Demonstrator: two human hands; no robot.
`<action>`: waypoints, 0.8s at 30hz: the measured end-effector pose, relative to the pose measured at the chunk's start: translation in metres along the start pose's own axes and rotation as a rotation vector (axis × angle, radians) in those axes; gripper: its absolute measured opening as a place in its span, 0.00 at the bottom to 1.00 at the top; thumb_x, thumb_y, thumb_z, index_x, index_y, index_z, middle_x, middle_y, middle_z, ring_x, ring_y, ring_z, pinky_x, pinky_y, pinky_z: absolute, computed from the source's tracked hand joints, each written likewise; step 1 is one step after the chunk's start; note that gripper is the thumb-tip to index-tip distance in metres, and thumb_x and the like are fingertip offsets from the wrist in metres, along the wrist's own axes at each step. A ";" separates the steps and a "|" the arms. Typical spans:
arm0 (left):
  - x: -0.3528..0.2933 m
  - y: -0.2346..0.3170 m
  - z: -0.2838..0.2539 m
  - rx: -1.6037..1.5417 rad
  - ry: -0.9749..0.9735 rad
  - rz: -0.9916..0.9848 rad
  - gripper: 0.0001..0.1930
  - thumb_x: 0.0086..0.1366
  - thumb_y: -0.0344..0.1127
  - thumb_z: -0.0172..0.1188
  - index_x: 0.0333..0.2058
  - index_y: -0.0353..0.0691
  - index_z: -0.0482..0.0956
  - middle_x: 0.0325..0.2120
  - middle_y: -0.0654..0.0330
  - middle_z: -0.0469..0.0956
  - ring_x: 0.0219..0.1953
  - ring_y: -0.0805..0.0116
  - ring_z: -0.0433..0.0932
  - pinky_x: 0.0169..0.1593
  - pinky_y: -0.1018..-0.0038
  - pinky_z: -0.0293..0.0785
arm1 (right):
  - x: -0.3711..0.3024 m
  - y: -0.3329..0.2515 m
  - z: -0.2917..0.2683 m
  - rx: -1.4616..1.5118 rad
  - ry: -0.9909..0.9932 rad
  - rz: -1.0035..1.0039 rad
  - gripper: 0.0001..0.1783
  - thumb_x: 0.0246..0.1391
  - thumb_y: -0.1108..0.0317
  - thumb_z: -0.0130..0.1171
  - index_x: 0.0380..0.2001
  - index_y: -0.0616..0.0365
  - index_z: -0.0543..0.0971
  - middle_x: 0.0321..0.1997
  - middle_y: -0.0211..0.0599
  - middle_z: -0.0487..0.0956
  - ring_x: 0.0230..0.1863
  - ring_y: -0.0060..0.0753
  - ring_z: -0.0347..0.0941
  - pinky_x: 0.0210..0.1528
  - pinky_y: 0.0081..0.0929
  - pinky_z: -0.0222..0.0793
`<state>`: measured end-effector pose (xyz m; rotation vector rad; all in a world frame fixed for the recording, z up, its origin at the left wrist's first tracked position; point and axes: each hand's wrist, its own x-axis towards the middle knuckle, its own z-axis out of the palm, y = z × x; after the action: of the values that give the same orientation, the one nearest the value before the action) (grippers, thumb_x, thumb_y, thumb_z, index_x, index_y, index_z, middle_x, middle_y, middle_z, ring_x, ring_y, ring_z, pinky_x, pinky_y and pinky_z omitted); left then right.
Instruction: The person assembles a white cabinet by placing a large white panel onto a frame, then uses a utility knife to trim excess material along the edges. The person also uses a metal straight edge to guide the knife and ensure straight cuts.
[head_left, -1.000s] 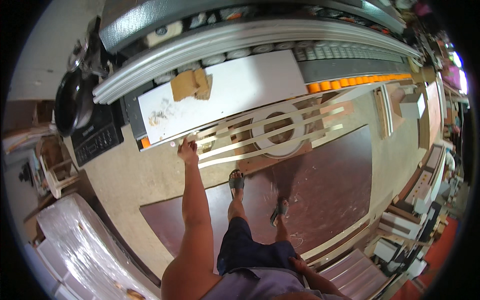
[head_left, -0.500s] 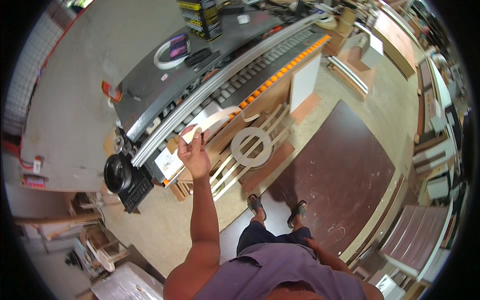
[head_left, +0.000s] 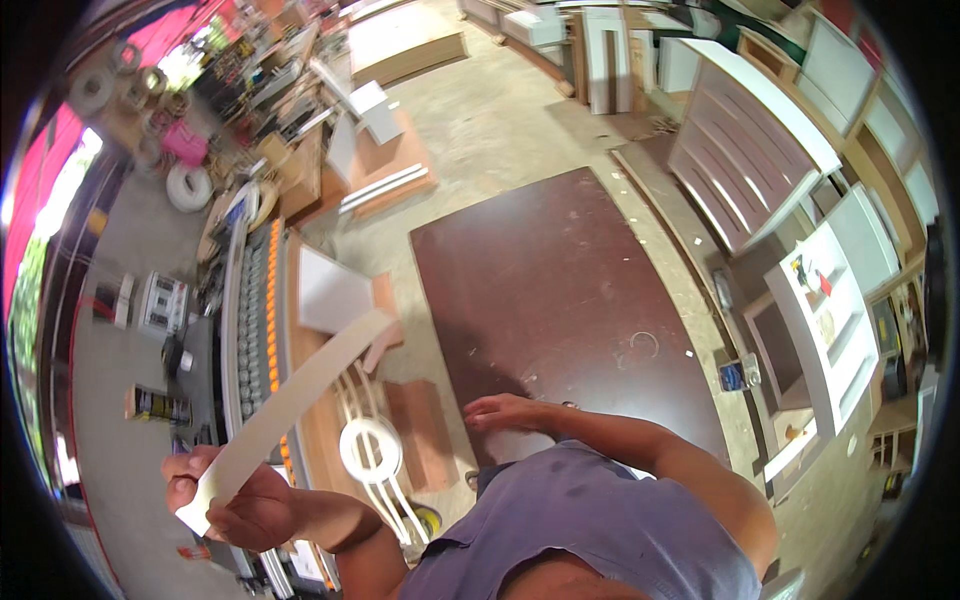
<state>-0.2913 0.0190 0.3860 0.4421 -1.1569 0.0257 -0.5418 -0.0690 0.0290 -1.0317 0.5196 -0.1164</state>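
At the lower left, my left hand (head_left: 240, 500) is closed around one end of a long, flat, cream-white strip of edge banding (head_left: 300, 390). The strip slants up and away to the right, and its far end bends downward over the side of a machine. My right hand (head_left: 505, 412) is held in front of my waist with fingers stretched out and nothing in it. Below the strip, a white ring (head_left: 345, 455) shows beside the machine, crossed by several pale strips.
Orange rollers (head_left: 272, 310) line the edge of the long machine at left. A white panel (head_left: 325, 290) leans near it. A dark brown board (head_left: 560, 290) lies on the floor ahead. White shelving (head_left: 845, 310) stands at right; a black-and-yellow can (head_left: 160, 405) sits far left.
My view has swung to the right. The left hand, still gripping the strip, now appears lower left with the strip stretched away from it. My right hand has come up from beside my thigh.
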 end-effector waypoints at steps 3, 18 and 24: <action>-0.017 -0.037 0.088 -0.145 -0.085 -0.140 0.20 0.66 0.39 0.61 0.50 0.33 0.69 0.41 0.52 0.63 0.40 0.66 0.70 0.42 0.74 0.76 | -0.052 -0.067 -0.049 0.419 -0.199 -0.313 0.43 0.61 0.45 0.58 0.71 0.55 0.56 0.71 0.45 0.62 0.68 0.41 0.64 0.66 0.41 0.61; -0.199 -0.411 0.276 -0.523 -0.290 -1.240 0.14 0.71 0.36 0.57 0.50 0.34 0.72 0.42 0.54 0.79 0.37 0.65 0.82 0.42 0.70 0.82 | -0.384 -0.165 -0.414 1.154 0.913 -1.447 0.40 0.65 0.33 0.38 0.50 0.65 0.71 0.63 0.56 0.70 0.64 0.56 0.67 0.66 0.52 0.62; -0.327 -0.545 0.388 -0.633 -0.406 -1.646 0.07 0.71 0.27 0.52 0.46 0.34 0.73 0.37 0.56 0.76 0.37 0.68 0.76 0.39 0.70 0.79 | -0.496 -0.185 -0.508 0.744 1.632 -1.560 0.38 0.65 0.30 0.31 0.46 0.54 0.73 0.27 0.28 0.67 0.28 0.29 0.65 0.35 0.33 0.66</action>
<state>-0.6337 -0.5477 0.0458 0.7195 -0.8166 -1.8612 -1.1837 -0.4013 0.1567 -0.1445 0.8425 -2.4638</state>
